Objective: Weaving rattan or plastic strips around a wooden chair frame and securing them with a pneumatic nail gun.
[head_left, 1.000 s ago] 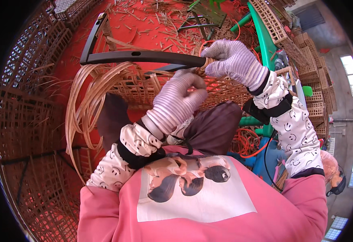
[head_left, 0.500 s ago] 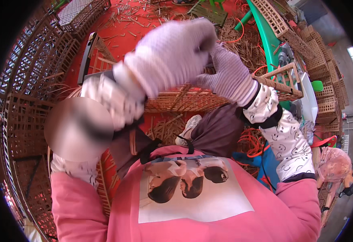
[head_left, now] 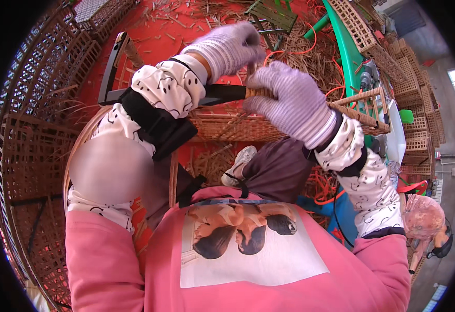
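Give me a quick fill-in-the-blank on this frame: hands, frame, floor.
1. Both hands wear striped knit ____.
2. The right hand grips the black frame bar where it is wrapped in ____ strips.
3. The left hand is raised above that bar, and the floor under the scattered offcuts is coloured ____.
4. The person's sweatshirt is ____.

Missing words: gloves; rattan; red; pink
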A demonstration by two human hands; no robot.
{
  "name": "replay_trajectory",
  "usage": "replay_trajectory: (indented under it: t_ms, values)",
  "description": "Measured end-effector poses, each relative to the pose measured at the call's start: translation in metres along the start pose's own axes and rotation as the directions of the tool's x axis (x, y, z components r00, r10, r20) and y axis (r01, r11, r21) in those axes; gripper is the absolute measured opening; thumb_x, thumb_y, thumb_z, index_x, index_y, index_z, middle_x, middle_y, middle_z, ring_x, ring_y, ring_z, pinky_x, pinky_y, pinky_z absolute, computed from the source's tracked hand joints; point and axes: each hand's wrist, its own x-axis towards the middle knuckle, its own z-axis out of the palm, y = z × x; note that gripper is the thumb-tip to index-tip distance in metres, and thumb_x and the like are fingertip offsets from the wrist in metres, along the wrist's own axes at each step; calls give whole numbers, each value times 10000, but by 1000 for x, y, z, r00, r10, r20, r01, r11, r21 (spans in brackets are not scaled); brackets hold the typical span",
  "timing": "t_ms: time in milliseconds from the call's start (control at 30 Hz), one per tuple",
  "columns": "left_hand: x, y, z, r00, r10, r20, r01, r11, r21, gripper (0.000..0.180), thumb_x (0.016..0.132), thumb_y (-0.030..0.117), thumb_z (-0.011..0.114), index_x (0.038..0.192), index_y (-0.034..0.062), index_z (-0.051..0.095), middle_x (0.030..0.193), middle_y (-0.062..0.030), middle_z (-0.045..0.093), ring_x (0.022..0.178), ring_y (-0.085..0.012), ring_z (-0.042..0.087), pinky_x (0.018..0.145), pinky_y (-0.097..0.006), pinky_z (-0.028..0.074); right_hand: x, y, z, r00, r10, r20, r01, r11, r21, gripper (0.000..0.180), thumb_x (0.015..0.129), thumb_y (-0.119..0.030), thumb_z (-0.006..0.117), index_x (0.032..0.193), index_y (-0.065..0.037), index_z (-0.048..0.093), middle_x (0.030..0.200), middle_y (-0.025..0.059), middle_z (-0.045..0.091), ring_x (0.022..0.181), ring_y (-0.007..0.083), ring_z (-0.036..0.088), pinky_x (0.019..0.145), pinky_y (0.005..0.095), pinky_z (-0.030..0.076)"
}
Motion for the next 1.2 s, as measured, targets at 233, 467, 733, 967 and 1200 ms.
replay_trajectory:
  t_ms: [233, 467, 733, 967, 1200]
  values:
    - [-118, 19, 8, 821, 443, -360, -454, 889, 60, 140, 812, 110, 655, 926, 60, 592, 950, -102, 630, 714, -264, 626, 640, -325, 509, 17, 20, 3, 983, 81, 164, -161, 806, 569, 253, 702, -155, 786, 880, -28, 659, 799, 70, 651, 738, 161, 637, 678, 288, 518]
    - [-150, 7, 60, 953, 63, -296, -12, 985, 169, 144, 804, 173, 650, 915, 98, 597, 1073, -127, 605, 742, -316, 646, 610, -383, 522, 22, 28, 2, 925, 95, 369, -334, 667, 666, 292, 715, -107, 784, 943, -6, 631, 818, 70, 665, 733, 126, 628, 659, 281, 519]
    - [-136, 22, 63, 971, -240, 10, 145, 550, -822, 133, 859, 126, 604, 931, 57, 516, 925, -60, 560, 595, -100, 561, 567, -233, 465, 22, 30, 7, 940, 57, 336, -294, 632, 717, 324, 698, -75, 785, 959, 26, 622, 875, 93, 666, 784, 141, 627, 712, 284, 513]
    - [-146, 48, 14, 989, -68, -131, -12, 848, -530, 131, 820, 40, 614, 834, 61, 485, 674, 30, 432, 619, -55, 439, 547, -232, 405, 14, 30, 16, 985, -32, 169, -77, 796, 600, 300, 699, -150, 779, 916, 5, 641, 812, 103, 674, 755, 169, 646, 696, 298, 513]
    - [-53, 42, -29, 961, 261, -90, -249, 960, 128, 192, 754, 98, 653, 791, 25, 479, 634, -112, 458, 566, -252, 413, 554, -337, 412, -10, 3, 10, 996, 93, 15, -92, 921, 378, 339, 691, -243, 773, 916, -37, 626, 786, 128, 668, 744, 249, 663, 684, 338, 518]
